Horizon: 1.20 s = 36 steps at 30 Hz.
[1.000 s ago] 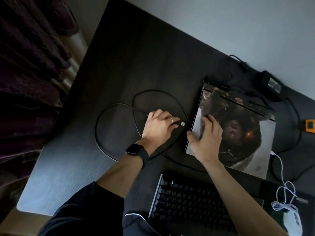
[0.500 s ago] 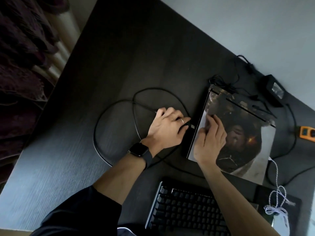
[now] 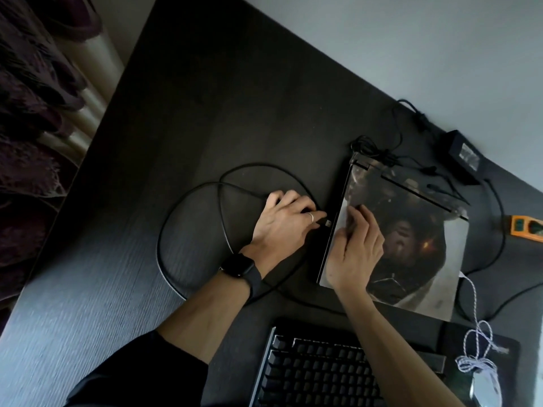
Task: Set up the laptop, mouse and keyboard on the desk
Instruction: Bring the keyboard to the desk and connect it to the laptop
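A closed laptop [image 3: 411,230] with a dark picture on its lid lies on the dark desk [image 3: 205,113]. My right hand [image 3: 357,254] rests flat on the lid near its left edge. My left hand [image 3: 285,224] pinches the USB plug [image 3: 327,223] of a black cable [image 3: 188,207], its tip right at the laptop's left side. The cable loops on the desk to the left. A black keyboard [image 3: 317,374] sits at the bottom. A white mouse [image 3: 484,390] with a bundled white cord lies on a dark pad at the bottom right.
A black power brick [image 3: 465,155] with tangled cables lies behind the laptop by the wall. An orange object [image 3: 526,229] sits at the right edge. Dark curtains and a radiator stand left of the desk. I wear a black watch [image 3: 239,267].
My left hand has carried the USB plug rightward up to the laptop's left side. My right hand has stayed on the lid, shifting slightly.
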Motion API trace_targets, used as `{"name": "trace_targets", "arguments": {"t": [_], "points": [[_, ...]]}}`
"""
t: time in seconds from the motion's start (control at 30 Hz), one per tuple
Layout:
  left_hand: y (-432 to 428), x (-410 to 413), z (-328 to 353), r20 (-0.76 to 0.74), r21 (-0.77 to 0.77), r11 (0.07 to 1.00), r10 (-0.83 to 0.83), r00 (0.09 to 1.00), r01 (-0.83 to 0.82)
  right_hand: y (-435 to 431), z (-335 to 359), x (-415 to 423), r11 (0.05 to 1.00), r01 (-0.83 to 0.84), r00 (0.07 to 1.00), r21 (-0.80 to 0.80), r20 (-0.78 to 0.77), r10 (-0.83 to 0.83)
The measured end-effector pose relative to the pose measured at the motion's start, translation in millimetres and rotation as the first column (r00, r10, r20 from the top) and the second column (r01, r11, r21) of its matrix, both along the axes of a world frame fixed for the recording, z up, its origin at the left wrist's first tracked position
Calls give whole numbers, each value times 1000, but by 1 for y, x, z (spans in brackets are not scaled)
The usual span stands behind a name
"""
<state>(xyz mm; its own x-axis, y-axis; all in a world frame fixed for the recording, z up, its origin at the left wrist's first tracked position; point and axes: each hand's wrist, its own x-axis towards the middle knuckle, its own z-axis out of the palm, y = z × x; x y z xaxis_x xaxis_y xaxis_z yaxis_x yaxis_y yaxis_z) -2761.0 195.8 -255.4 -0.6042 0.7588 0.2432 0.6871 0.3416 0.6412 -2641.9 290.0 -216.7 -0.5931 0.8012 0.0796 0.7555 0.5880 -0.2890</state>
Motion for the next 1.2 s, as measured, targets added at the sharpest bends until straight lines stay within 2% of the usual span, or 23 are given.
{"name": "trace_targets", "arguments": {"t": [0.57,0.73,0.83,1.03,1.2], "points": [[13,-8,12,-97,-162,980,-132,986,115,5,-2,2,1000,-4,997,24,71,2],[16,-1,16,-37,-192,974,-130,991,121,5,-2,5,999,-1,997,48,71,-2],[16,1,16,-9,-189,975,-125,992,122,5,-3,7,998,0,998,68,63,-4],[20,-2,12,-48,-196,967,-174,984,161,6,-3,7,998,6,998,56,60,-10],[20,2,5,-56,-153,979,-144,988,134,7,-3,7,999,5,998,47,61,-8]]}}
